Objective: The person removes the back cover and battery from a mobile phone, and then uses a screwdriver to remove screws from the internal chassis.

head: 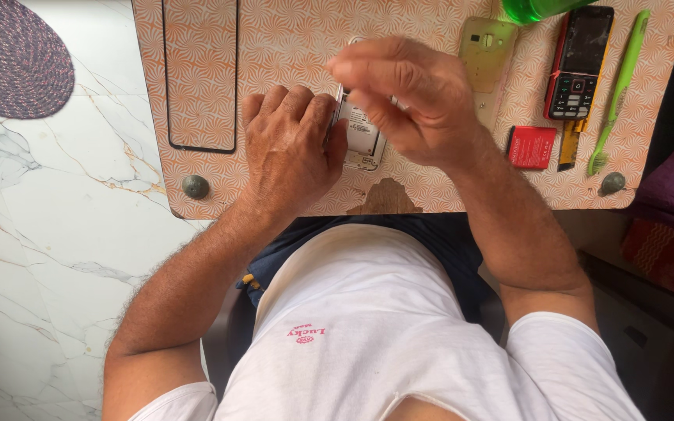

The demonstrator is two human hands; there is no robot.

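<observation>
Holding an opened white phone (363, 136) flat on the patterned table (290, 39) with both of my hands.

I see my left hand (290, 148) lying palm-down, knuckles up, its fingers curled against the phone's left edge and closed on it. My right hand (407, 97) hovers above the phone's upper end, wrist bent, fingertips pinched together on something too small for me to make out. The phone sits between the two hands, near the table's front edge, back side up with its inner parts showing. Its long axis runs away from me, toward the far side. Off to the right lie a gold back cover (487, 58), a red battery (531, 146), a keypad phone (579, 62) and a green toothbrush (618, 93).
</observation>
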